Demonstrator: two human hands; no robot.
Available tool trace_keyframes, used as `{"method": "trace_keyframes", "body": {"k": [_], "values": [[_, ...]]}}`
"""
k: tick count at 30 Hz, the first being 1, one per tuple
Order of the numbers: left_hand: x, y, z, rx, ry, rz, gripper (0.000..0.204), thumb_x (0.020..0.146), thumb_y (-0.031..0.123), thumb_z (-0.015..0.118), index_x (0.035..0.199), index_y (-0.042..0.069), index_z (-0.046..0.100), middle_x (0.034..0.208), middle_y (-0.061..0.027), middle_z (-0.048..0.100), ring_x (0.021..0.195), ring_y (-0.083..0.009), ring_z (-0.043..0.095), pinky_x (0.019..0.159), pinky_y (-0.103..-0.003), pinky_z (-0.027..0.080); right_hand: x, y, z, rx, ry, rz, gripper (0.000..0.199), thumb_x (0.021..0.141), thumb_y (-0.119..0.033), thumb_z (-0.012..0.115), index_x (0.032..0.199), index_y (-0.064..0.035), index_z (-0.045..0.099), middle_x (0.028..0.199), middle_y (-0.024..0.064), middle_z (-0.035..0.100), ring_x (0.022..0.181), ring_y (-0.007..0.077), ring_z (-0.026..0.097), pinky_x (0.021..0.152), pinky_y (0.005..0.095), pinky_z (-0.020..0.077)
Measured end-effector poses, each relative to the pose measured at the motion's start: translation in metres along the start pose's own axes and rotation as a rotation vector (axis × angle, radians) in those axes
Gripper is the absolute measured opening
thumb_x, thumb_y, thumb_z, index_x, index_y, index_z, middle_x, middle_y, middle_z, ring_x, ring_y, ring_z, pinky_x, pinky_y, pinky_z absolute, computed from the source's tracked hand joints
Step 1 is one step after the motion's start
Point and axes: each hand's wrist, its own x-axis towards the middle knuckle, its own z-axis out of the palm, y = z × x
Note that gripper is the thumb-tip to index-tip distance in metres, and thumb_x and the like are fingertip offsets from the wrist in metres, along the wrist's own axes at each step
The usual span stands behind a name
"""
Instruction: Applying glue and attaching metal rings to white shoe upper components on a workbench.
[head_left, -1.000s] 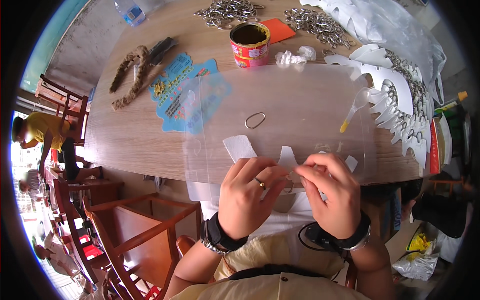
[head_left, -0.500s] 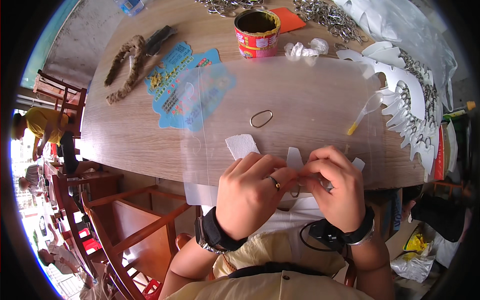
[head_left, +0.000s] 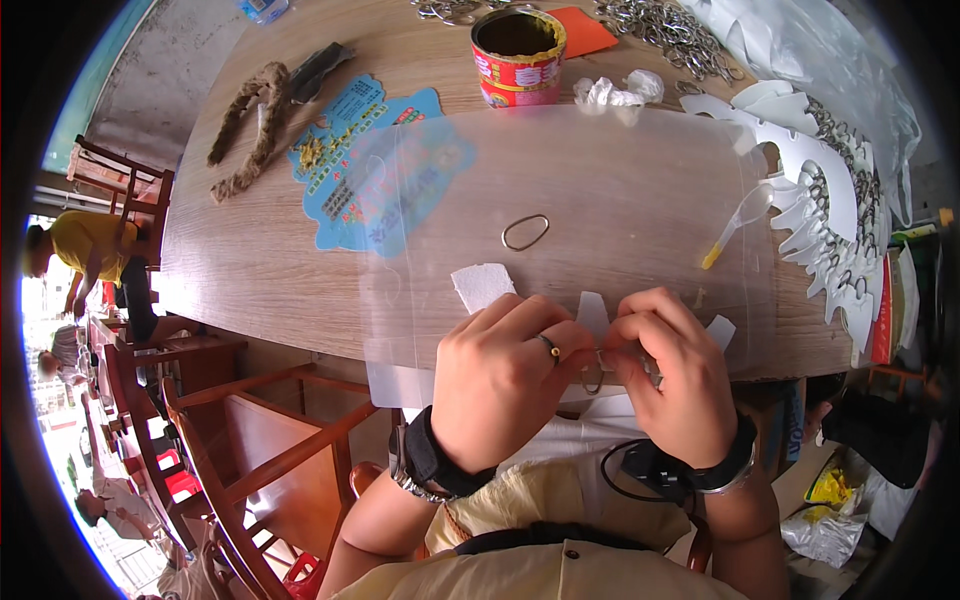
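My left hand (head_left: 505,385) and my right hand (head_left: 675,375) meet at the near edge of the wooden table (head_left: 250,270). Between their fingertips they pinch a white cut-out piece (head_left: 593,318) with a small metal ring (head_left: 592,379) hanging from it. A ring is on one finger of my left hand. Both wrists wear dark bands. A clear plastic sheet (head_left: 620,200) lies on the table under the hands. A loose oval metal ring (head_left: 525,232) lies on it, farther out.
A red tin can (head_left: 517,56) stands at the back. Beside it lie an orange card (head_left: 583,30), crumpled plastic (head_left: 618,92) and piled metal rings (head_left: 665,30). White cut-outs with rings (head_left: 820,210) stack at the right. Blue printed cards (head_left: 370,160) and brown rope (head_left: 255,120) lie left. Wooden chairs (head_left: 250,440) stand below.
My hands have closed in on each other around the white piece and ring. The view has shifted, so the table items sit higher in the picture.
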Motion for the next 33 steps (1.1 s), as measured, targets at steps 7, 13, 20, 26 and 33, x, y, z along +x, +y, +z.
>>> {"method": "trace_keyframes", "body": {"k": [7,13,20,26,33], "values": [[-0.003,-0.006,0.003,-0.036,0.035,0.02,0.013,0.069,0.012,0.075,0.076,0.014,0.064,0.074,0.0025,0.057,0.065,-0.0177,0.057,0.054,-0.032,0.047,0.005,-0.003,-0.004,-0.01,-0.062,0.024,0.015,0.075,0.005,0.064,0.084,0.0001,0.053,0.087,0.0121,0.051,0.078,0.0312,0.055,0.068,0.0397,0.0433],[-0.003,-0.006,0.003,-0.028,0.028,0.012,0.013,0.069,0.011,0.074,0.073,0.011,0.061,0.07,0.0005,0.054,0.062,-0.0187,0.056,0.053,-0.032,0.045,0.004,-0.005,0.003,-0.039,-0.003,0.036,0.017,0.075,0.004,0.063,0.083,-0.0004,0.049,0.083,0.0126,0.049,0.077,0.0324,0.052,0.067,0.041,0.042],[-0.001,-0.003,0.006,0.002,0.051,-0.032,0.016,0.064,0.006,0.076,0.068,0.008,0.06,0.061,-0.0011,0.052,0.054,-0.019,0.052,0.049,-0.032,0.041,0.001,-0.004,0.011,-0.148,0.068,0.018,0.019,0.072,0.005,0.062,0.082,0.0,0.047,0.082,0.0136,0.048,0.075,0.0327,0.051,0.065,0.0412,0.042],[-0.004,0.001,0.01,0.025,0.059,-0.096,0.018,0.067,0.009,0.072,0.068,0.01,0.054,0.065,-0.0014,0.049,0.057,-0.0208,0.051,0.052,-0.034,0.042,-0.004,0.001,0.018,-0.194,0.128,-0.006,0.022,0.07,0.005,0.064,0.082,-0.0009,0.047,0.082,0.013,0.048,0.074,0.0321,0.051,0.064,0.0415,0.0423],[-0.003,0.005,0.016,0.077,0.104,-0.122,0.02,0.065,0.007,0.071,0.066,0.01,0.051,0.064,-0.0021,0.047,0.056,-0.0212,0.048,0.051,-0.033,0.039,-0.003,0.0,0.021,-0.215,0.146,0.028,0.023,0.068,0.004,0.066,0.081,-0.0021,0.048,0.082,0.0121,0.049,0.072,0.0309,0.051,0.063,0.0405,0.0419]]}}
